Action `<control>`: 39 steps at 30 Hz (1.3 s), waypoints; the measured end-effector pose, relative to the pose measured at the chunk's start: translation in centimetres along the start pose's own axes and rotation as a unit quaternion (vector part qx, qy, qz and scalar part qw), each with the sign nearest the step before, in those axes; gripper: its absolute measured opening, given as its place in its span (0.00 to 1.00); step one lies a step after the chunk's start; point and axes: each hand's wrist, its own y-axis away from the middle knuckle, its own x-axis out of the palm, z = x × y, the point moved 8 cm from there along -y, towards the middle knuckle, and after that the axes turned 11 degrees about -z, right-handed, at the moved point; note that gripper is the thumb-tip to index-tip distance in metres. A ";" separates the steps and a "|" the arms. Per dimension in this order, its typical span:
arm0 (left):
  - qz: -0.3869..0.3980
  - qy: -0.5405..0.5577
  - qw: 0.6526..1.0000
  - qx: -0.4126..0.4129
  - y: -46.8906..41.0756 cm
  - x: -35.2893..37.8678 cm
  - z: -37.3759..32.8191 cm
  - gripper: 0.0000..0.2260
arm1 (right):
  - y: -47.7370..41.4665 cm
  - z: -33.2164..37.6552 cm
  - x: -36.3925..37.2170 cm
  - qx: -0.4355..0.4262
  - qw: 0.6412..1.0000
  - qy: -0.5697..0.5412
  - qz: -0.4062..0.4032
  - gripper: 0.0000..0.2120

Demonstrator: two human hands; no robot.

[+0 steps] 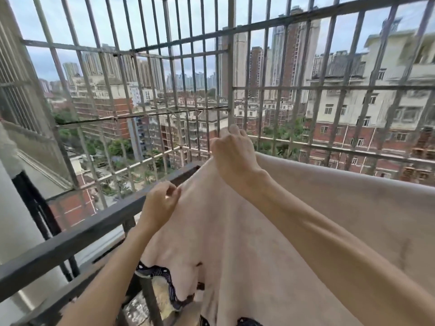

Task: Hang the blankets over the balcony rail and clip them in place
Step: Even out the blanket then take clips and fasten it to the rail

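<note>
A pale pink blanket (pixel 270 231) with a dark patterned trim at its lower edge is draped over the dark balcony rail (pixel 77 236) and fills the lower right. My left hand (pixel 160 203) pinches the blanket's left edge just above the rail. My right hand (pixel 233 156) is farther out, fingers closed on the blanket's raised top fold near the grille. No clip is visible.
A grey metal security grille (pixel 169 109) cages the balcony in front and on the left. A white wall (pixel 14 220) and a dark post stand at the left. City buildings lie far below beyond the bars.
</note>
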 end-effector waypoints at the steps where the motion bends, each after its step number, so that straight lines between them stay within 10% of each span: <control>1: 0.016 0.019 1.000 -0.005 0.2 0.6 -0.5 0.07 | 0.1 -0.4 -0.2 0.006 1.000 0.000 0.003 0.13; 9: -0.075 0.218 0.970 0.079 -2.5 -3.2 -17.5 0.11 | 5.2 -5.6 -4.8 0.052 0.994 -0.056 -0.081 0.07; 24: -0.009 0.331 0.875 0.352 11.3 0.7 -45.8 0.08 | 30.5 -22.9 -25.3 0.250 0.960 0.074 -0.102 0.08; 39: 0.329 0.360 0.740 0.463 46.3 5.5 -75.7 0.12 | 68.3 -31.4 -47.0 0.521 0.833 0.184 0.009 0.16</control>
